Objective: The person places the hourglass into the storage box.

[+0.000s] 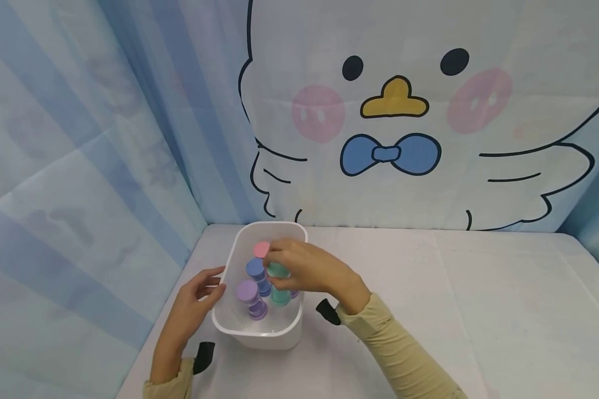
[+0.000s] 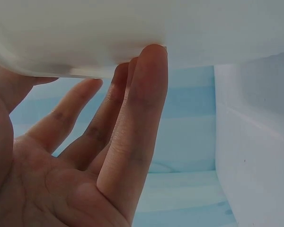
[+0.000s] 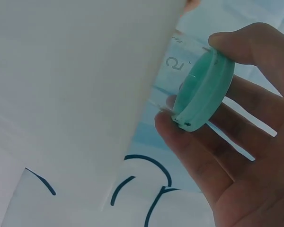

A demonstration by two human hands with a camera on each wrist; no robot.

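A white plastic bin [image 1: 247,334] stands on the table, with several sand timers in it. My right hand [image 1: 314,269] reaches over its right rim and pinches a green sand timer [image 1: 278,270] by its end cap. In the right wrist view, thumb and fingertips hold the green cap, and a 5 shows on the clear tube. Beside it in the bin are a blue sand timer [image 1: 256,269], a purple sand timer [image 1: 248,292] and a pink-capped one [image 1: 262,249]. Against the bin's left side, my left hand [image 1: 192,305] touches the outer wall with nearly straight fingertips [image 2: 154,56].
The white-covered table [image 1: 429,310] extends to the right of the bin. Behind it hangs a curtain [image 1: 394,199] printed with a cartoon bird. Another blue striped curtain [image 1: 80,194] closes off the left side.
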